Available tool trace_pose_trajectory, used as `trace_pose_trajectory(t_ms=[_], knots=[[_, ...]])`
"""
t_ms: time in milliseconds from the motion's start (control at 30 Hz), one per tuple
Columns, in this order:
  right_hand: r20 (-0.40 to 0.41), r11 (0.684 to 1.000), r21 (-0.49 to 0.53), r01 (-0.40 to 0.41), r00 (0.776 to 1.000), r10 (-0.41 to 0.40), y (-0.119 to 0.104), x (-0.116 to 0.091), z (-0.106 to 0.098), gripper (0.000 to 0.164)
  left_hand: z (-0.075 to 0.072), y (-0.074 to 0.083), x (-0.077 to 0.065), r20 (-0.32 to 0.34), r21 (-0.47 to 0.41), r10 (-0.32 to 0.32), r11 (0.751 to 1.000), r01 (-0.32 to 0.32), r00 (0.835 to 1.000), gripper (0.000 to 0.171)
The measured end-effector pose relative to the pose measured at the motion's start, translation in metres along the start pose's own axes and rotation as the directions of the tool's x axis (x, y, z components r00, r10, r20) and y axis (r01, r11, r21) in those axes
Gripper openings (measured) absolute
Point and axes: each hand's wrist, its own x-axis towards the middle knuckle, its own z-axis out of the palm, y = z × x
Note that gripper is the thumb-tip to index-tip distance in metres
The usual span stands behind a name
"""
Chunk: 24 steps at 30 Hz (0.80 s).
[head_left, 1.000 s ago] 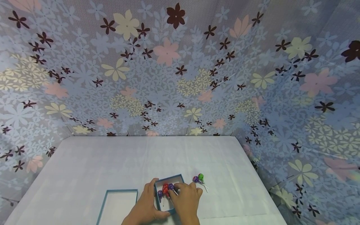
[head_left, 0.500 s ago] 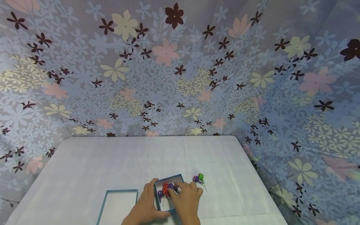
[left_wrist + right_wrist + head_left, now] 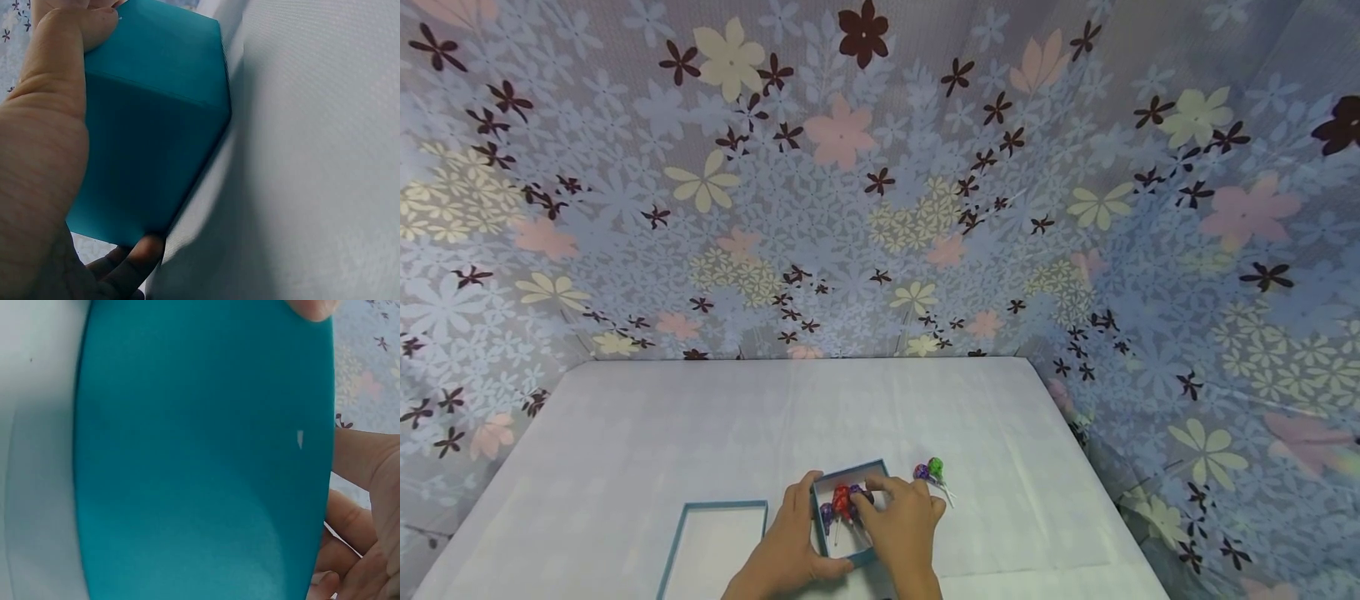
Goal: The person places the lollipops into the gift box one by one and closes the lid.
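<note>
My left hand (image 3: pixel 786 542) grips a teal box (image 3: pixel 822 546) at its left side, the thumb along the near wall and fingers at the far left corner. In the left wrist view the outer walls of the box (image 3: pixel 150 144) fill much of the frame. Inside lie lollipops: a red one (image 3: pixel 841 500) in the middle and a purple one (image 3: pixel 827 515) by the left wall. My right hand (image 3: pixel 901 521) reaches over the right wall, its thumb and index finger pinching a dark purple lollipop (image 3: pixel 854 492), mostly hidden by the fingers.
A shallow teal-edged lid (image 3: pixel 722 542) with a white inside lies left of my left hand. Two more lollipops, one purple (image 3: pixel 921 472) and one green (image 3: pixel 936 467), lie right of the box. The white-covered table (image 3: pixel 700 433) ends at a flowered curtain (image 3: pixel 850 250).
My right thumb and fingers have shifted slightly over the lollipops, and the white stick seen by them earlier is less visible. The left hand and box stay in place.
</note>
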Motion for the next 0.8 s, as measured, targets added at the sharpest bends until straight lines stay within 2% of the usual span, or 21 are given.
trace_pose_trajectory(t_ms=[133,333,567,800], knots=[[0.009,1.0,-0.001,-0.012,1.0,0.012,0.001,0.002,-0.002,0.029,-0.001,0.001,0.001,0.002,0.003,-0.006,1.0,0.006,1.0,0.129],[0.039,0.996,0.062,-0.065,0.997,0.063,0.004,0.008,-0.011,0.031,-0.002,0.001,0.002,0.031,-0.006,-0.034,0.999,0.035,0.999,0.129],[0.012,0.991,0.043,-0.129,0.992,0.129,0.019,0.015,-0.013,0.026,0.0,0.001,0.003,0.064,-0.018,-0.07,0.997,0.071,0.996,0.129],[-0.021,0.985,0.032,-0.172,0.985,0.173,0.032,0.021,-0.015,0.026,0.0,0.0,0.003,0.054,-0.009,-0.07,0.997,0.071,0.996,0.13]])
